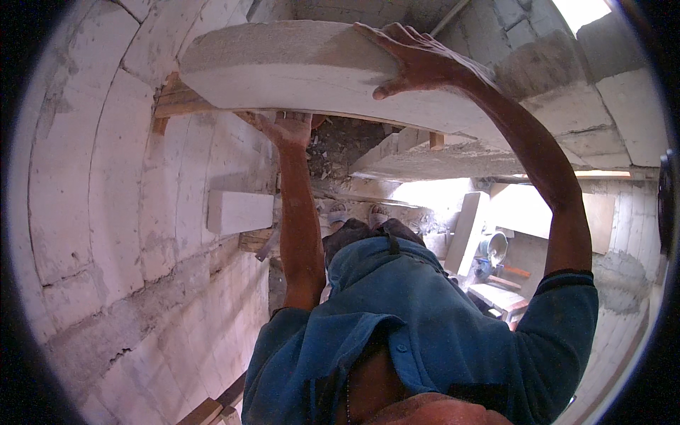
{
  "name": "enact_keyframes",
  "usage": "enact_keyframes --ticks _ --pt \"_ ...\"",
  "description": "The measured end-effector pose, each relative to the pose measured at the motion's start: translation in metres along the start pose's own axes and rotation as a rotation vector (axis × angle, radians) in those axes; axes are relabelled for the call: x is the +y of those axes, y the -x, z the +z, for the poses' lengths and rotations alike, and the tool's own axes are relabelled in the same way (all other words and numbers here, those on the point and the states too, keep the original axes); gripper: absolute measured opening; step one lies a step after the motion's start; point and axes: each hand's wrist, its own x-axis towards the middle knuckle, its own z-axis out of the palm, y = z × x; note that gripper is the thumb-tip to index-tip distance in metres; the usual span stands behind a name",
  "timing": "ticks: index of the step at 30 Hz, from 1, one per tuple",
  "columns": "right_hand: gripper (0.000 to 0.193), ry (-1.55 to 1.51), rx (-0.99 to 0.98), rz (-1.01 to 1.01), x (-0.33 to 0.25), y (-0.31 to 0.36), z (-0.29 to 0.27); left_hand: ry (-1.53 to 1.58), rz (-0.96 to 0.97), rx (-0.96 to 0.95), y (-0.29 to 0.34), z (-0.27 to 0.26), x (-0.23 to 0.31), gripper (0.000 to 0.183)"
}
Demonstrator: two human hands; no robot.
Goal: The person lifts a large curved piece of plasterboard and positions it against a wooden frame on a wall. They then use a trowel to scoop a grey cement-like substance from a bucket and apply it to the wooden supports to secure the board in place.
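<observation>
A long pale block, apparently lightweight concrete, lies across the upper part of the view. My right hand rests on its top with fingers spread and thumb apart, pressing flat rather than wrapping round it. Below the block's near edge, beside a wooden board, is my left hand, palm showing. Its fingers are mostly hidden at the lower edge of the block and board, so their grip cannot be made out.
Block walls rise close on the left. A smaller white block juts out there. Under the large block is another pale slab. Lower right, a leaning white block stands by a metal bucket. Timber ends show at the bottom.
</observation>
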Motion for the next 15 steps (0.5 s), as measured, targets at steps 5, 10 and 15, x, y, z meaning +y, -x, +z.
enact_keyframes --ticks 5,10,15 --pt "0.121 0.038 0.017 0.019 -0.003 0.003 0.002 -0.002 0.009 0.073 0.008 0.020 -0.002 0.099" --pt "0.120 0.036 0.073 -0.005 0.001 0.003 0.008 0.017 -0.014 0.097 0.007 0.022 0.003 0.091" --pt "0.119 0.033 0.081 0.005 -0.003 0.002 0.006 -0.098 -0.040 0.009 0.000 0.015 0.012 0.088"
